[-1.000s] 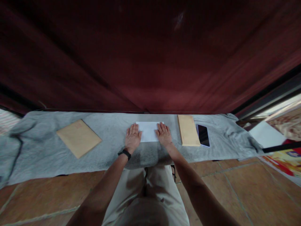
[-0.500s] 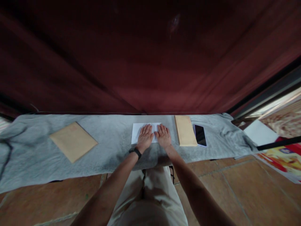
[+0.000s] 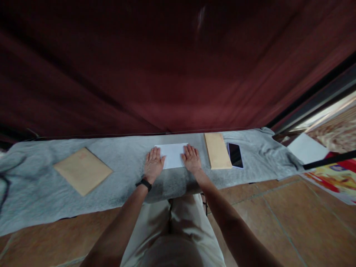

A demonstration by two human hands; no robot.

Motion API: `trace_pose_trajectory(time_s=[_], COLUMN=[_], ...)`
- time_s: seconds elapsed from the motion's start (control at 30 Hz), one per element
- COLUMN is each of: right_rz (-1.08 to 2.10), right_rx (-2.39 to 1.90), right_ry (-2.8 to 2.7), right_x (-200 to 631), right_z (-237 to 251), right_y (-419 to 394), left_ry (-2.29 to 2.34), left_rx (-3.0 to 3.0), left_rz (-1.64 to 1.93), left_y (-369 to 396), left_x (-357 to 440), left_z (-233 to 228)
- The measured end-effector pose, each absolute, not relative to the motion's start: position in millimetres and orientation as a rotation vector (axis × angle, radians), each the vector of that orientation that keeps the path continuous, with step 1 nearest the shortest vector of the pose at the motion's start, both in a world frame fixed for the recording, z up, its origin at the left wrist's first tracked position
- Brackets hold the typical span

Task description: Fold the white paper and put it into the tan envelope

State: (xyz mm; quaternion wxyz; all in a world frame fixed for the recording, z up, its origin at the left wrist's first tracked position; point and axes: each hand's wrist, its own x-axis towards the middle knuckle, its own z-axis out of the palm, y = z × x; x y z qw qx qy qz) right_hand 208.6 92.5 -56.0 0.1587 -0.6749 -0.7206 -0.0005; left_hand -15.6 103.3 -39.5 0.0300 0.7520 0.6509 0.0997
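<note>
A white sheet of paper (image 3: 174, 155) lies flat on the grey cloth in front of me. My left hand (image 3: 153, 162) rests palm down over its left edge, fingers stretched out. On the right edge of the paper, my right hand (image 3: 191, 158) also lies flat, its thumb apart from the fingers. The paper's two ends are hidden beneath the hands. A stack of brown envelopes (image 3: 218, 151) stands just right of my right hand, and a phone (image 3: 235, 155) with a dark screen touches or nearly touches its right side.
A brown envelope (image 3: 83, 171) lies turned at an angle on the left of the grey cloth (image 3: 122, 159). Dark red fabric (image 3: 167, 92) hangs behind the surface. To the right are a white sheet (image 3: 307, 148) and a colourful red-and-yellow package (image 3: 336, 180) above the tiled floor (image 3: 267, 215).
My left hand has slid left across the paper, from near its middle to its left edge. My right hand stays at the right end. The view has tilted slightly.
</note>
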Motion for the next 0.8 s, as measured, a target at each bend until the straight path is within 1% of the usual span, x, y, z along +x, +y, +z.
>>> trace_pose_trajectory(time_s=[0.2, 0.57, 0.73, 0.8], right_rz=[0.002, -0.033, -0.013, 0.042], right_rx=[-1.938, -2.066, -2.101, -2.13], right_ry=[-2.056, -1.91, -1.86, -1.807], right_x=[208, 215, 224, 224], right_z=[-55, -56, -47, -41], right_y=[94, 70, 56, 54], left_ry=[2.122, 2.129, 2.115, 2.113], left_rx=[2.266, 2.278, 2.275, 2.269], left_rz=[0.31, 0.318, 0.343, 0.356], left_y=[87, 84, 87, 88], left_x=[-34, -33, -35, -36], left_z=[-41, -40, -46, -48])
